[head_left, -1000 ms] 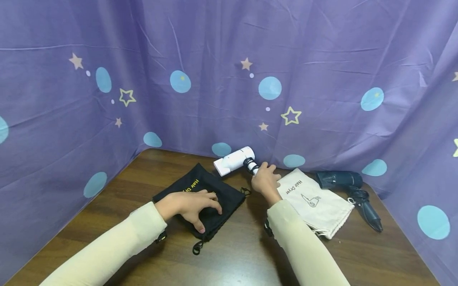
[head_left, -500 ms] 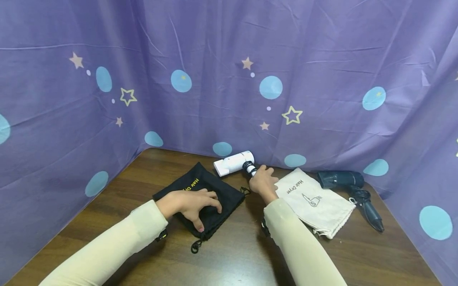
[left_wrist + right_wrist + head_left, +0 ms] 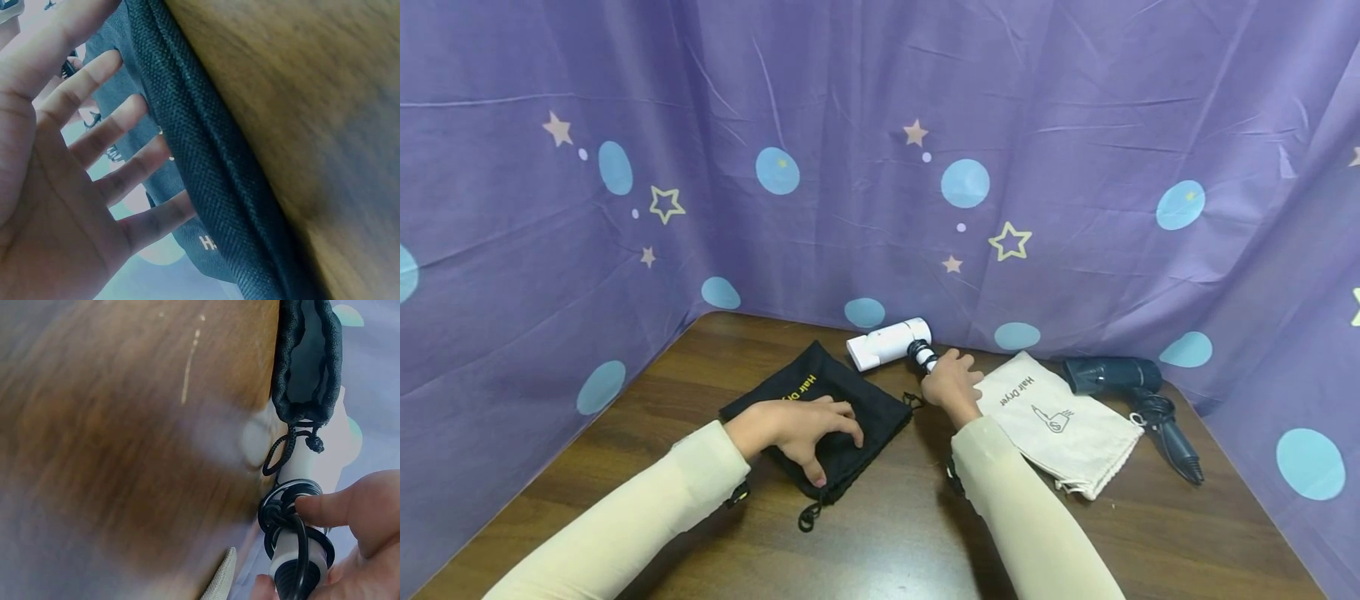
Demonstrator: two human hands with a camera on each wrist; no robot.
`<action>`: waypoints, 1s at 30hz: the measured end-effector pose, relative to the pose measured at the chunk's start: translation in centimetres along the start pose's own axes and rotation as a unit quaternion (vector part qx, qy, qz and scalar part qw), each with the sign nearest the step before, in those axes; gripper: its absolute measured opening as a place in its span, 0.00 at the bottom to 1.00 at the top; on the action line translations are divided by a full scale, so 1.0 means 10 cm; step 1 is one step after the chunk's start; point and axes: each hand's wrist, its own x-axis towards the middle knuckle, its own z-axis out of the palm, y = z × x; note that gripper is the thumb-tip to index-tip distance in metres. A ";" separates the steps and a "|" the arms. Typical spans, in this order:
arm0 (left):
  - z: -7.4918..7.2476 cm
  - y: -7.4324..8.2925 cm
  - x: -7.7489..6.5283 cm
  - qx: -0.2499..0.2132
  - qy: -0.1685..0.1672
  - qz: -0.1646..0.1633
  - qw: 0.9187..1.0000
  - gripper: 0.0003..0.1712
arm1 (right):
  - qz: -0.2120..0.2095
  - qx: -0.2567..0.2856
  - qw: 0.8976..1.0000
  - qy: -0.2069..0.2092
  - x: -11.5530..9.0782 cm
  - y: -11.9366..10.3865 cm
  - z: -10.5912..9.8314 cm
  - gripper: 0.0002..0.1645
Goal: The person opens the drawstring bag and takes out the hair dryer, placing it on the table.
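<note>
My left hand point(image 3: 801, 429) rests on a black drawstring pouch point(image 3: 876, 408) with yellow "Hair Dryer" lettering, its fingers spread and slightly bent. In the left wrist view those fingertips meet the pouch's dark cloth point(image 3: 206, 150). Behind the pouch lies a white hair dryer point(image 3: 891, 342), nozzle toward the left. My right hand point(image 3: 951, 387) holds it by the handle, where a black cord point(image 3: 294, 506) is wound round. The right wrist view has the thumb pressed on those coils. Beyond them, the pouch's mouth point(image 3: 284, 369) gapes a little, its cord loop hanging out.
On the right lies a cream drawstring pouch point(image 3: 1052, 425) printed "Hair Dryer", close beside my right hand. Past it is a dark hair dryer point(image 3: 1112, 377) with a wound cord. A purple curtain point(image 3: 850, 167) with stars and dots encloses the wooden table point(image 3: 880, 550).
The white hair dryer's rear end has dropped slightly and its body lies flatter. My right hand has shifted a little left with it. The left hand stays on the black pouch.
</note>
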 end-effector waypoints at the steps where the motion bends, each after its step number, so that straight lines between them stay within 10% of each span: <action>1: 0.00 0.00 0.00 -0.001 0.000 -0.001 1.000 0.38 | -0.001 0.000 1.000 0.002 0.00 0.00 0.00 0.37; 30: 0.03 -0.01 0.01 -0.001 0.007 -0.002 1.000 0.37 | -0.025 -0.003 0.999 0.023 -0.03 0.14 0.09 0.32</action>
